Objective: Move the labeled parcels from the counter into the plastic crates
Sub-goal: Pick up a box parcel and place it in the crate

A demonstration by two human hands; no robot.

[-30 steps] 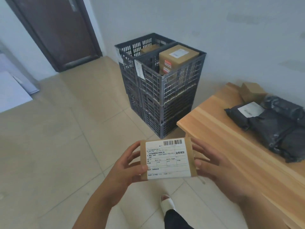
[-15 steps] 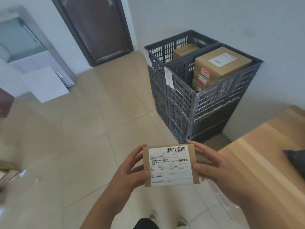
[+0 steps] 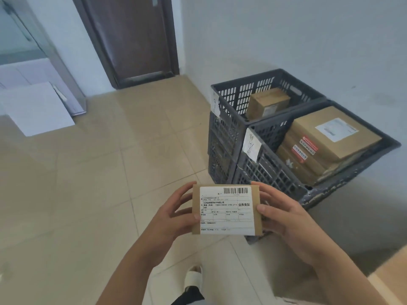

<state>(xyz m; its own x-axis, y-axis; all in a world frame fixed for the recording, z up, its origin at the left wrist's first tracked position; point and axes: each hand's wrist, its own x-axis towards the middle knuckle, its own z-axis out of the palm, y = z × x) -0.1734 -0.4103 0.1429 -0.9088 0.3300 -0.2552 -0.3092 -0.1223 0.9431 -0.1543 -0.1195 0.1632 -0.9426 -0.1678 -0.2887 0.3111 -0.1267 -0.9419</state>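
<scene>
I hold a small flat cardboard parcel (image 3: 226, 210) with a white barcode label facing up. My left hand (image 3: 174, 214) grips its left edge, and my right hand (image 3: 284, 214) grips its right edge. Just beyond the parcel stand two stacks of dark grey plastic crates. The near crate (image 3: 275, 172) holds large brown boxes (image 3: 326, 139) with a white label and red stickers. The far crate (image 3: 233, 100) holds a smaller brown box (image 3: 267, 103). Both crates carry a handwritten paper tag.
A corner of the wooden counter (image 3: 392, 280) shows at the lower right. A dark brown door (image 3: 130, 38) stands at the back. White boards (image 3: 37, 108) lean against a cabinet on the left. My foot (image 3: 193, 277) is on the beige tile floor.
I have walked closer to the crates with the parcel in both hands. The crates now sit larger and to the right, and most of the counter has dropped out of view.
</scene>
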